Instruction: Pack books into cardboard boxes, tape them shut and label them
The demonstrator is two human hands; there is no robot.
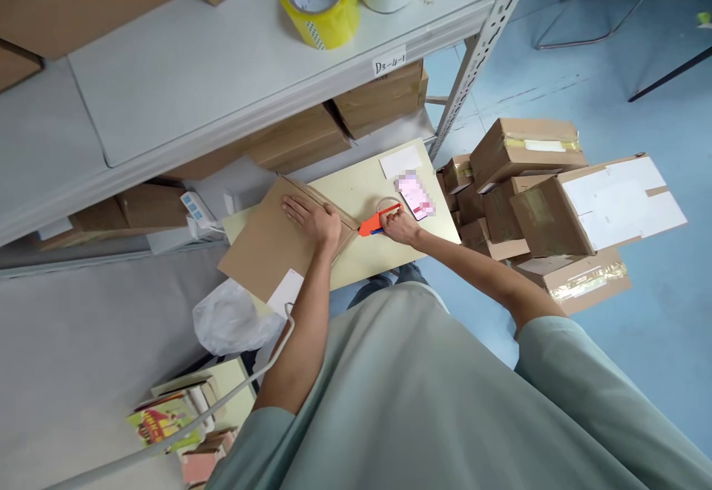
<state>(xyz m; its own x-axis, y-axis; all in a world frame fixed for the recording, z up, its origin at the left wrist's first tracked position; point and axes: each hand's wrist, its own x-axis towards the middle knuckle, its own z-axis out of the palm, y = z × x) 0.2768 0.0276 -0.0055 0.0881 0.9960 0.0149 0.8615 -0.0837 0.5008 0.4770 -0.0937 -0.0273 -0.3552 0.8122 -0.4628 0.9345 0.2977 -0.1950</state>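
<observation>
Pressing down on the flat cardboard (261, 245) is the left hand (317, 222), palm down with the fingers stretched out, so it's not gripping anything. Right hand (397, 226) is clenched around an orange tool (370, 225) with a bit of blue on it, and the pointy end sits right at the corner of the cardboard. All of that's on a pale yellow counter (356, 186), cardboard toward the left end and partly over the front edge. Just past the right hand there's a pink phone-looking thing (414, 197), kinda pixelated, with a white sheet (400, 161) behind it. Crumpled plastic bag (233, 319) is off to the left, a bunch of brown boxes (528, 141) is piled on the right, and a yellow tape roll (347, 23) sits up on the grey shelf (194, 90).
</observation>
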